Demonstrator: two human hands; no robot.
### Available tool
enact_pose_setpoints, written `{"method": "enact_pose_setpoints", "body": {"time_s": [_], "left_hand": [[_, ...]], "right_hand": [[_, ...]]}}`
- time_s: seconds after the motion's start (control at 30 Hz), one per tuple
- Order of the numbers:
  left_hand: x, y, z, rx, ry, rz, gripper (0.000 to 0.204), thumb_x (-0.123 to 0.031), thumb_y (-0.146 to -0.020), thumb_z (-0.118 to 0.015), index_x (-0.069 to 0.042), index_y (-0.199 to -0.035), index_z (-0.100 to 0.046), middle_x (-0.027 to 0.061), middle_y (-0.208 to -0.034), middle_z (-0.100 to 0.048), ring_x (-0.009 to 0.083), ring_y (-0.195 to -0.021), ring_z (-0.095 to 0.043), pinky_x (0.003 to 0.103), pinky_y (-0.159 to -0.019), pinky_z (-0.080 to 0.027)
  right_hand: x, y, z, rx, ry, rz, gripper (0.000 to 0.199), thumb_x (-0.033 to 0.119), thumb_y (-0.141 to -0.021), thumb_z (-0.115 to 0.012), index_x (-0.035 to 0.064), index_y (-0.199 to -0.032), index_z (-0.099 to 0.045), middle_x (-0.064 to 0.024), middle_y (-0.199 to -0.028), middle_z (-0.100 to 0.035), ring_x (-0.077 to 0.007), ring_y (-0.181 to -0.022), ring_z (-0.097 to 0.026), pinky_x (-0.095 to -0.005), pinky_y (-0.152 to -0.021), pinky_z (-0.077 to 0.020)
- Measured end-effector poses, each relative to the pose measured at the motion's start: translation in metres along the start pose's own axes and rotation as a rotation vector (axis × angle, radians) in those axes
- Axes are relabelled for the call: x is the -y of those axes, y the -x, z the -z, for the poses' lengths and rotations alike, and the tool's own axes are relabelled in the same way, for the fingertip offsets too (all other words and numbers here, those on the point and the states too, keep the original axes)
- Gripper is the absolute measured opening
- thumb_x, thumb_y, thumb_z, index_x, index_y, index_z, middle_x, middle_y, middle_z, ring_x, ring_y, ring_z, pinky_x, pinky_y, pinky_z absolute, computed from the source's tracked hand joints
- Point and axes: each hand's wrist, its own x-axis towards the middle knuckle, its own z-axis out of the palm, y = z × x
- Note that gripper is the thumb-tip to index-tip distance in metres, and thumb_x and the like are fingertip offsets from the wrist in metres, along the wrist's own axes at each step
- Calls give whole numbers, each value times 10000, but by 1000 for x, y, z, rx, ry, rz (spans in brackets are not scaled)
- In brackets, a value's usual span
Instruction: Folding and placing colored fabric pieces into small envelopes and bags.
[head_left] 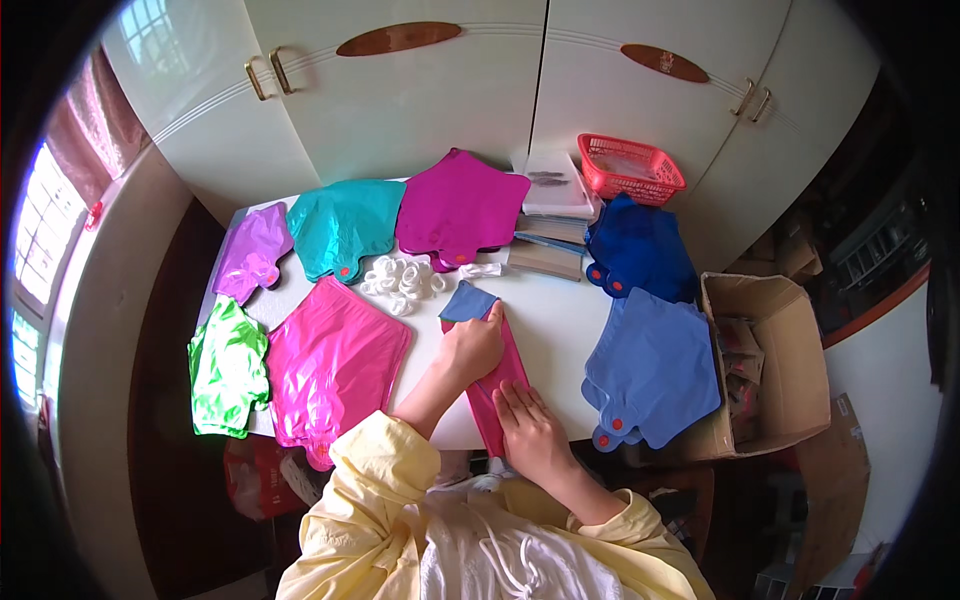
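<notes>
the right hand (530, 425) lies flat, fingers together and stretched out, pressing the near end of a folded red bag (490, 385) at the near edge of the white table (545, 315). at about eleven o'clock from it the left hand (472, 350) presses down on the same strip, fingers curled narrow over its far end, where a blue bag corner (468, 300) shows from under it. neither hand grips; both bear down. this looks like the flattening step of a fold, and a next move would call for a steady slide along the strip without letting it spring open. at nine o'clock lies a pink bag (335, 365), beyond it a green one (228, 368). at three o'clock sits a light blue stack (650, 370). farther, at twelve, white rings (402, 280), then teal (340, 225) and magenta (460, 205) bags and a red basket (630, 165).
</notes>
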Motion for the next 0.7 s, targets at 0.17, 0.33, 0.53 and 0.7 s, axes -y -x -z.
{"method": "enact_pose_setpoints", "body": {"time_s": [0.17, 0.33, 0.53, 0.7], "left_hand": [[-1, 3, 6, 13, 0, -34, 604, -171, -827, -437, 1, -1395, -326, 254, -746, -642, 412, -707, -651, 474, -670, -530], [7, -2, -6, 4, 47, -12, 622, -187, -817, -458, -46, -1406, -317, 279, -748, -628, 440, -702, -634, 504, -670, -515], [10, -2, -8, 8, 3, -35, 598, -166, -846, -418, -18, -1413, -302, 248, -775, -648, 408, -721, -653, 478, -657, -529], [7, -2, -8, -39, 45, -36, 576, -166, -836, -452, -39, -1389, -351, 270, -726, -630, 431, -669, -637, 503, -633, -513]], "right_hand": [[0, 15, 6, 14, 21, 28, 394, 116, -806, -501, -69, -1149, -556, -229, -1183, -577, -329, -1138, -547, -419, -1031, -377], [-4, 16, 41, 82, -190, 55, 286, 114, -813, -568, -12, -1065, -621, -175, -1050, -654, -291, -1016, -625, -428, -966, -442], [-53, -48, 44, -22, -385, -287, 101, 141, -830, -603, 69, -888, -642, -121, -853, -655, -311, -813, -623, -398, -708, -498], [-85, -87, -8, -45, -273, -447, 163, 194, -772, -690, 48, -802, -624, -123, -811, -648, -286, -733, -624, -381, -654, -483]]}}
